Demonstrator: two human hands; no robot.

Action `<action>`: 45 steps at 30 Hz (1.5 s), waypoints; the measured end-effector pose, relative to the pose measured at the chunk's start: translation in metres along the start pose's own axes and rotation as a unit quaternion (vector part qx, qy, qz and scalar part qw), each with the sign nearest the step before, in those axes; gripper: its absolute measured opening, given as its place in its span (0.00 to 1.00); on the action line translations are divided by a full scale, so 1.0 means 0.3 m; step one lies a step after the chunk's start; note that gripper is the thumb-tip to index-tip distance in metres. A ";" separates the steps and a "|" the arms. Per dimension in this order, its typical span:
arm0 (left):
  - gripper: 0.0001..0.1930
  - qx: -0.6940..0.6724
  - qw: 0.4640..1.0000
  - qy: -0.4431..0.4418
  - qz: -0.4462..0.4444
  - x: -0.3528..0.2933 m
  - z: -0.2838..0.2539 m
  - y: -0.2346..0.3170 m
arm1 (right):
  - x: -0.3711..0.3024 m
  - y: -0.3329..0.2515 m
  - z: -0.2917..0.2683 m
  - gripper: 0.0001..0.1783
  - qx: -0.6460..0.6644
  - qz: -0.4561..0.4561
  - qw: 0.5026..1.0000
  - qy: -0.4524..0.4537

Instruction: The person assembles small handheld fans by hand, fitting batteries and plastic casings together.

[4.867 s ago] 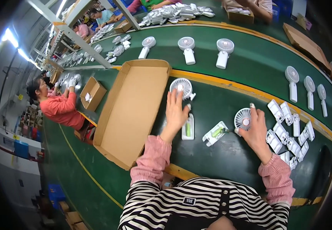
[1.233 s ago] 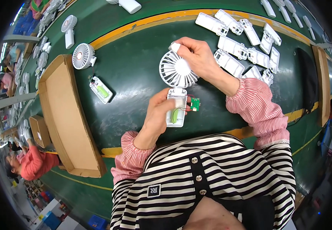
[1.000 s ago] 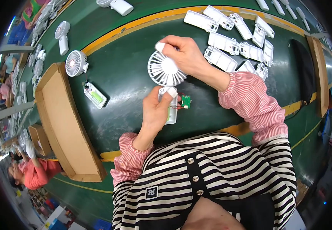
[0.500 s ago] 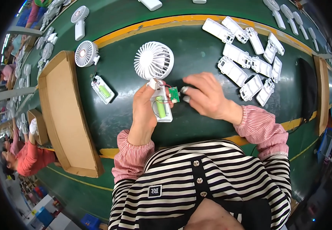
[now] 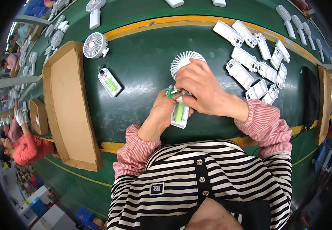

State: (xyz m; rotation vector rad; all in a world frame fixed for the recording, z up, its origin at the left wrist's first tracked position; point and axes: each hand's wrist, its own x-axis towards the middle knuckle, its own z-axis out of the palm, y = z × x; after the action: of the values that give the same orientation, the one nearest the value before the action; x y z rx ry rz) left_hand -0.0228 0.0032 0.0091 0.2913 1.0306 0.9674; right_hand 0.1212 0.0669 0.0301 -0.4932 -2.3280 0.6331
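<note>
"How did the fan head [image 5: 179,64] look?"

"It was white, round and ribbed, partly hidden, beyond the handle shell [image 5: 178,124]."

"And that shell?"

"It was white and open, holding a light-green battery [image 5: 179,112] lengthwise; the green circuit board [image 5: 170,92] sat farther off, toward the left."

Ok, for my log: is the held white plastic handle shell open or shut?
Open: the green cylindrical battery shows inside the white plastic handle shell.

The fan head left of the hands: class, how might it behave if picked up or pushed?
The white fan head would probably feel stiff, given its ribbed grille. Being round, it might roll on edge. Lifted, it may tug the open casing, as thin wires seem to link them.
</note>
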 end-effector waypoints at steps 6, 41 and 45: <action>0.09 0.032 0.999 -0.006 -0.036 0.004 -0.006 0.003 | 0.011 -0.002 -0.011 0.16 0.051 0.038 0.996 -0.056; 0.16 -0.048 0.995 0.030 0.088 -0.004 0.028 0.011 | -0.106 0.021 0.056 0.07 -0.149 -0.079 0.978 0.122; 0.15 -0.039 0.995 0.043 0.082 0.003 0.027 0.011 | -0.088 0.015 0.034 0.08 -0.133 -0.045 0.985 0.097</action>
State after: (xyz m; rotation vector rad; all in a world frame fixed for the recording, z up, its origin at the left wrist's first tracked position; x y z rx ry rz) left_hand -0.0178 0.0076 0.0148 0.2755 1.0561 1.1741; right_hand 0.1337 0.0542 0.0076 -0.5400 -2.2422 0.2199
